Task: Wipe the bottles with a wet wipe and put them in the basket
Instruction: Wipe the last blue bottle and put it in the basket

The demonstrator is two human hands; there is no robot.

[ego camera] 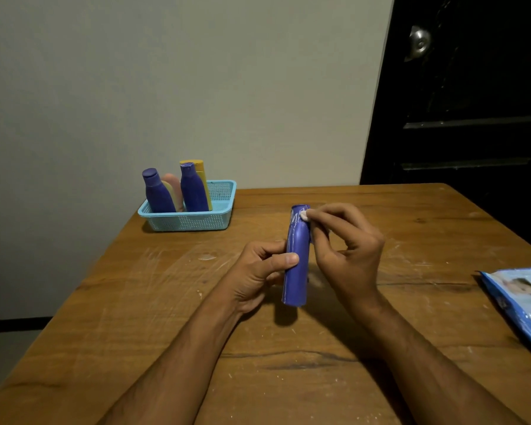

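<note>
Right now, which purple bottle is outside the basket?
The purple tube-shaped bottle held by the left hand; the other two purple bottles stand in the basket.

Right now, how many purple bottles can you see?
3. Two purple bottles stand in the blue basket, left and right; the third is held in both hands. Others may be hidden.
</note>
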